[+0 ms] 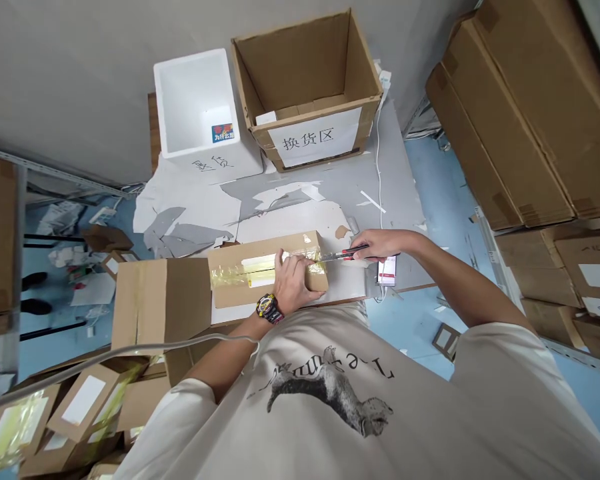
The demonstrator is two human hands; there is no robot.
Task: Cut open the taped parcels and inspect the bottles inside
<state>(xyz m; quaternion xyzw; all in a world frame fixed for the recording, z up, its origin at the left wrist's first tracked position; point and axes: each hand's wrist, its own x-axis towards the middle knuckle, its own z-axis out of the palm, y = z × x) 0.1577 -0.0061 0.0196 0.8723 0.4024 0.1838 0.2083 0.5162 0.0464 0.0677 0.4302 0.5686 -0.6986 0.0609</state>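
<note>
A long cardboard box with yellowish clear tape and a white label lies on the worktable before me. My left hand, with a black and yellow watch at the wrist, grips the box near its right end, fingers over the top and thumb toward the near edge. In my right hand is a red and black box cutter. Its blade points left and meets the taped right end of the box, close to my left fingertips. Where exactly the tip sits is hard to make out.
At the table's back stand a white foam box and a large open carton with a paper sign. An open carton is left of the taped box. Parcels pile up lower left; stacked cartons line the right. A cable crosses lower left.
</note>
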